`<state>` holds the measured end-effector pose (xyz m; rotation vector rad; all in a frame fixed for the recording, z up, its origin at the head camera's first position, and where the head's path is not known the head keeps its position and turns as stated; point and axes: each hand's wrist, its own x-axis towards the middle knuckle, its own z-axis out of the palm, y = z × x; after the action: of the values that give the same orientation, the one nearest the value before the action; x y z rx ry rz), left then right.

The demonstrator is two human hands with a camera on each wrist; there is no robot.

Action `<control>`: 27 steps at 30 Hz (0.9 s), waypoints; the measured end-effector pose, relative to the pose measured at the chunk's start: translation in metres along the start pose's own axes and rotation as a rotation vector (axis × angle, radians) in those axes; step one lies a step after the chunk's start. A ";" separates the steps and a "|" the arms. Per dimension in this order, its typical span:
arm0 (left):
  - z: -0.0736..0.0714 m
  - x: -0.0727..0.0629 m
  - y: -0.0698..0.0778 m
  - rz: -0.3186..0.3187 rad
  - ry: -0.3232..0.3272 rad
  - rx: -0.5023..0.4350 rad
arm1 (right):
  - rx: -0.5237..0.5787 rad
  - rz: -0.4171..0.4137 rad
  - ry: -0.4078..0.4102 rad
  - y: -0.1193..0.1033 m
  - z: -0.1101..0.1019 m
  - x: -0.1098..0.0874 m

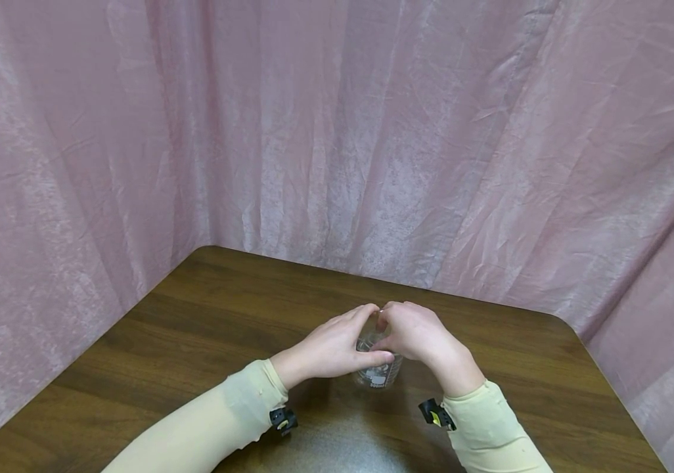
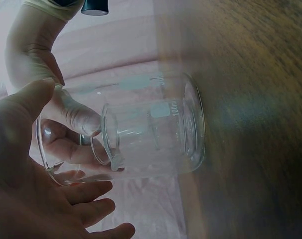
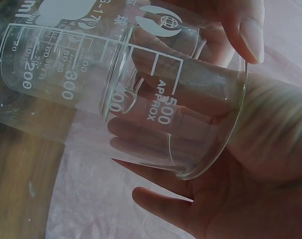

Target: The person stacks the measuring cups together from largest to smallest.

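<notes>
A large clear glass beaker (image 1: 380, 380) stands upright on the wooden table, white volume marks on its wall (image 3: 163, 102). Inside it sits a smaller glass beaker (image 2: 136, 130), low toward the large one's base. My left hand (image 1: 331, 341) curves round the upper part of the large beaker, thumb on the near side and fingers on the far side. Coming in from the right, my right hand (image 1: 422, 335) dips its thumb and fingers through the mouth. In the left wrist view, that thumb (image 2: 87, 122) and the fingers pinch the small beaker's rim.
The brown wooden table (image 1: 254, 295) has rounded far corners. Pink curtains (image 1: 343, 131) hang close behind its far edge and along its sides. Small black wrist cameras (image 1: 437, 414) are on both sleeves.
</notes>
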<state>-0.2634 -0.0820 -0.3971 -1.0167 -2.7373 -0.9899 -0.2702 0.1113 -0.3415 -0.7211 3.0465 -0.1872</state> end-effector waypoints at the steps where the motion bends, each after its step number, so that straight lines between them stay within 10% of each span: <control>1: 0.000 0.000 0.000 0.001 -0.001 -0.001 | 0.000 0.001 0.000 0.000 0.000 0.000; 27: -0.001 0.000 0.002 -0.004 -0.002 -0.004 | 0.009 0.011 -0.012 0.000 -0.001 -0.001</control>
<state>-0.2626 -0.0811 -0.3956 -1.0138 -2.7410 -0.9959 -0.2695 0.1113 -0.3405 -0.7025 3.0359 -0.1954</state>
